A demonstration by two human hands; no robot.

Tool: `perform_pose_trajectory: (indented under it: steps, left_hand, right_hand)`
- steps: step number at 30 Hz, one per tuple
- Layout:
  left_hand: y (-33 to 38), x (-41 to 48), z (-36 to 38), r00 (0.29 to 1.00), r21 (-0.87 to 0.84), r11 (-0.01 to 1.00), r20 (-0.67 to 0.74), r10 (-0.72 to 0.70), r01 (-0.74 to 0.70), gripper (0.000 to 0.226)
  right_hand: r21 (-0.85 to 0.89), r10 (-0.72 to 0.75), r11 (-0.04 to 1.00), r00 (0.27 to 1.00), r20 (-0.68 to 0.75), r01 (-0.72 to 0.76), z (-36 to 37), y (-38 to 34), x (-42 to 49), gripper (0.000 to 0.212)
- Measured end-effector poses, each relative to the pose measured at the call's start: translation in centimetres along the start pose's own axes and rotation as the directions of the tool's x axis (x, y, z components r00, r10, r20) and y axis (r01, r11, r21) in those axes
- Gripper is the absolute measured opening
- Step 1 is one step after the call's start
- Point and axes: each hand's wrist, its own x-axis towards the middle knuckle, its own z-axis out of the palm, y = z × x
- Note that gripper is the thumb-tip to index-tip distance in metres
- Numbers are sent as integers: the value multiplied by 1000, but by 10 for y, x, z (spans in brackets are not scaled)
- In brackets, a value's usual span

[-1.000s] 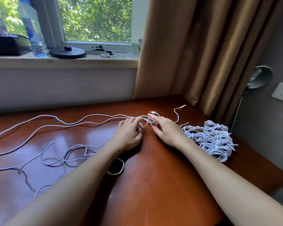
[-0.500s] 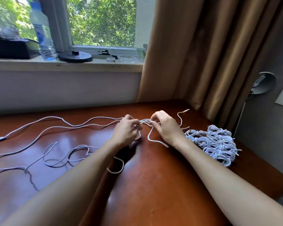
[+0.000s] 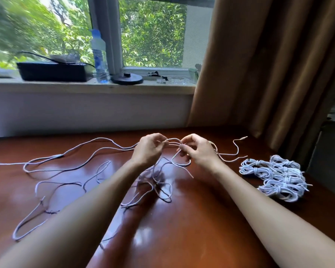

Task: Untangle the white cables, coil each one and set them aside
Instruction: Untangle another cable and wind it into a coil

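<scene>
Out on the left the loose white cables (image 3: 66,165) trail in long slack runs over the wooden table (image 3: 201,229), not yet gathered. Now the left hand (image 3: 149,149) is up! A second ago it lay low on the wood; now it is raised, fingers curled and pinching a few strands. Those strands (image 3: 172,141) bridge straight across to the right hand (image 3: 197,149), which has lifted as well and is clamped on the same bundle, with a small loop (image 3: 180,161) hanging beneath it. Below the hands a knot of cable has been dragged up off the table. It is blurred, so I can't say how tangled it is. Past the right hand a tail ending in a plug (image 3: 242,138) rests on the wood, and further right lies the pile of coiled cables (image 3: 275,178), already set aside. I'd say picking has given way to the first turns of a coil.
</scene>
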Motion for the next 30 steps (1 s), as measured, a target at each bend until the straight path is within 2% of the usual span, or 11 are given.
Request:
perform_pose_trajectory:
  steps: [2, 4, 7, 9, 13, 18, 23, 27, 30]
  left_hand:
    - [-9, -9, -11, 1000, -45, 999, 15, 6, -6, 9]
    - [-17, -20, -21, 999, -43, 998, 5, 37, -37, 19]
    - [-25, -36, -33, 988, 114, 985, -68, 141, -133, 19]
    - [-29, -45, -40, 977, 148, 975, -109, 183, -166, 18]
    - [-30, -55, -54, 981, 115, 992, -181, 67, -47, 25]
    - [-26, -62, -68, 998, 159, 985, -9, -63, 63, 27]
    - [-29, -64, -70, 990, 136, 981, 16, -143, 140, 22]
    - [-36, -64, -74, 989, -50, 988, 38, -142, 144, 20]
    - [-34, -64, -76, 991, -139, 982, 31, -127, 130, 22]
  right_hand:
    - [35, -7, 999, 1000, 19, 7, 12, -8, -2, 7]
    - [48, -19, 999, 1000, 24, 18, 24, -13, -2, 8]
    - [69, -12, 998, 999, 37, 9, 39, -19, 0, 9]
    - [84, -4, 996, 999, 46, 1, 48, -22, 2, 9]
    - [88, -19, 996, 999, 40, 16, 61, -30, 6, 12]
    - [113, -36, 993, 998, 54, 30, 73, -37, 10, 14]
    - [129, -45, 991, 997, 70, 35, 79, -39, 11, 14]
    - [119, -83, 990, 995, 60, 75, 82, -40, 9, 15]
    - [101, -154, 984, 984, 86, 145, 83, -40, 9, 36]
